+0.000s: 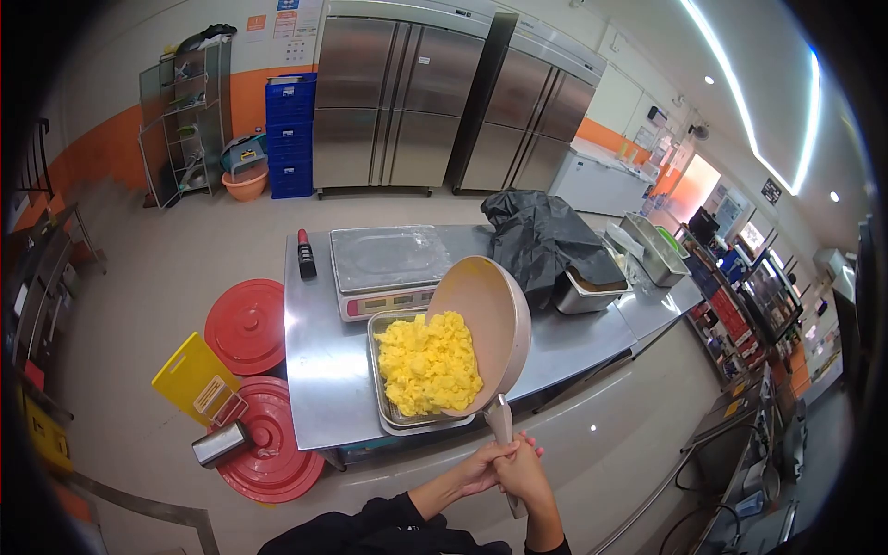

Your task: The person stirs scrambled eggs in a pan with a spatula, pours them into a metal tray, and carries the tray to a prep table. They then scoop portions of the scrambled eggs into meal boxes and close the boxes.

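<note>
Near the bottom centre of the frame, clasps the long pale handle of a round tan frying pan with bare left hand and bare right hand, overlapping fingers partly hidden. Holds the pan tilted on edge at frame centre, covering the right side of a rectangular silver metal tray heaped with lumpy yellow food. Cannot read the flat white-and-pink scale above, nor see beneath the crumpled black plastic bag right of centre.

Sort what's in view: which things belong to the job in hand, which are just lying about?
In the job:
- pan, tilted over the tray
- left hand and right hand, gripping its handle
- yellow food
- tray

Seemingly just lying about:
- scale
- black plastic
- red lids
- blue crates
</note>
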### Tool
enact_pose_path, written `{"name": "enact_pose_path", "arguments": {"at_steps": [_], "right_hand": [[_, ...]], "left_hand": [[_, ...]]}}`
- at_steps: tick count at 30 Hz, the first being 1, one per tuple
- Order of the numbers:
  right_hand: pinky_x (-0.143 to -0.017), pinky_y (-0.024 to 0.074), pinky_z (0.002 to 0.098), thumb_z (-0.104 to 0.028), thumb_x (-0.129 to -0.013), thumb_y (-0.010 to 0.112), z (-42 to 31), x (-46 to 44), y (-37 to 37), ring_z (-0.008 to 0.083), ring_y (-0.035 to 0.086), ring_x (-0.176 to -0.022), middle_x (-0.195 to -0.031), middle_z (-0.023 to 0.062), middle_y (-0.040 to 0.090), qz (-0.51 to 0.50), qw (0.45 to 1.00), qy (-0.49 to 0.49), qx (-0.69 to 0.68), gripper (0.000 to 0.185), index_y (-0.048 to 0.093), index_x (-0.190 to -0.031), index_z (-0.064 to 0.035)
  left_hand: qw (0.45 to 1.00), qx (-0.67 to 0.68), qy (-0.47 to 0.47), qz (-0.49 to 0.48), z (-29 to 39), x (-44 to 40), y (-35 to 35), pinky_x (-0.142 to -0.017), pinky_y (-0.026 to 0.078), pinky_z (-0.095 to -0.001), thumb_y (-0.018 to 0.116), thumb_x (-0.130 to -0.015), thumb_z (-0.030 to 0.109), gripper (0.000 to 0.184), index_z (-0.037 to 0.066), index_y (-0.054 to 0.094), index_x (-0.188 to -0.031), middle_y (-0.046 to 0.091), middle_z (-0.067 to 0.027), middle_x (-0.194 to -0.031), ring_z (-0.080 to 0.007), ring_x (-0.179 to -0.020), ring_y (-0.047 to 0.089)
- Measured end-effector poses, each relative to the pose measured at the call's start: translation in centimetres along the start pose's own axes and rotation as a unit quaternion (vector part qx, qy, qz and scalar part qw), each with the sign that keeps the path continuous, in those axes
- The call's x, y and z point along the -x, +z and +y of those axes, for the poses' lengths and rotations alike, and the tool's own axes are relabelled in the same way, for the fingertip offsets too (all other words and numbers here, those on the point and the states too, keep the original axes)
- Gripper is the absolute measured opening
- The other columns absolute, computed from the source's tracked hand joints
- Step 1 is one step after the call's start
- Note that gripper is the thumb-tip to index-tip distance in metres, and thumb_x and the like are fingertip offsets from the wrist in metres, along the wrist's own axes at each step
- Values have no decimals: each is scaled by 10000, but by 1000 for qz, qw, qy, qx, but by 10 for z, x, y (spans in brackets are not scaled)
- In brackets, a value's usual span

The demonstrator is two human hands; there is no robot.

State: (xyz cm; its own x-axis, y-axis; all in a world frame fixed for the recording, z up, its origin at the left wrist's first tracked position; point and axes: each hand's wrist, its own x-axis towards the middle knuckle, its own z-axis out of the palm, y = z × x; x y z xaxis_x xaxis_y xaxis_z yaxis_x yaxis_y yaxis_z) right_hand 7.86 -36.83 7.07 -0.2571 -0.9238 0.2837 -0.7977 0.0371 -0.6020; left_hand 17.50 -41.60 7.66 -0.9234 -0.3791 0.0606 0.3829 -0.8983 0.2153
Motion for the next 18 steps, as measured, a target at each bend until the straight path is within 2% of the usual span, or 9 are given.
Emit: {"name": "enact_pose_path", "arguments": {"at_steps": [2,3,6,9,15,18], "right_hand": [[-377,465,335,-187,-791,472,-69,-8,-47,259,576,-477,-609,182,560,-83,985,103,-107,253,554,-810,52],[-370,462,328,-190,-791,476,-45,-6,-33,245,575,-469,-593,169,561,-75,993,44,-79,255,555,-816,51],[-376,464,319,-173,-785,485,-37,-4,-29,228,576,-465,-579,153,564,-93,992,48,-73,228,565,-832,36],[-389,468,323,-162,-778,498,-33,-4,-22,232,579,-469,-597,161,573,-70,993,52,-73,216,566,-854,29],[-417,479,341,-169,-780,508,-39,-10,-16,249,590,-492,-634,171,586,-108,991,63,-37,241,544,-916,27],[-458,494,361,-176,-783,507,-53,-13,-21,281,598,-525,-681,197,588,-142,981,131,-8,267,525,-944,37]], "left_hand": [[1000,2,-4,-6,-1,2,3,-963,388,-335,520,-864,171,316,46,423,-1137,492,-94,-1128,-205,-1168,433],[1000,-1,-6,-5,-1,4,5,-965,387,-335,520,-864,171,316,46,422,-1136,492,-94,-1128,-205,-1170,431],[1000,-16,-2,1,-1,5,6,-963,387,-337,520,-864,180,321,46,417,-1137,492,-96,-1128,-208,-1170,430],[1000,-24,10,7,2,7,7,-959,389,-339,517,-865,187,323,48,415,-1138,491,-101,-1126,-211,-1167,432],[1000,-15,27,4,5,11,2,-971,375,-349,518,-863,185,327,51,410,-1141,479,-104,-1132,-221,-1174,422],[1000,0,31,-4,5,12,1,-984,360,-376,522,-856,171,324,57,407,-1137,477,-85,-1106,-235,-1173,419]]}}
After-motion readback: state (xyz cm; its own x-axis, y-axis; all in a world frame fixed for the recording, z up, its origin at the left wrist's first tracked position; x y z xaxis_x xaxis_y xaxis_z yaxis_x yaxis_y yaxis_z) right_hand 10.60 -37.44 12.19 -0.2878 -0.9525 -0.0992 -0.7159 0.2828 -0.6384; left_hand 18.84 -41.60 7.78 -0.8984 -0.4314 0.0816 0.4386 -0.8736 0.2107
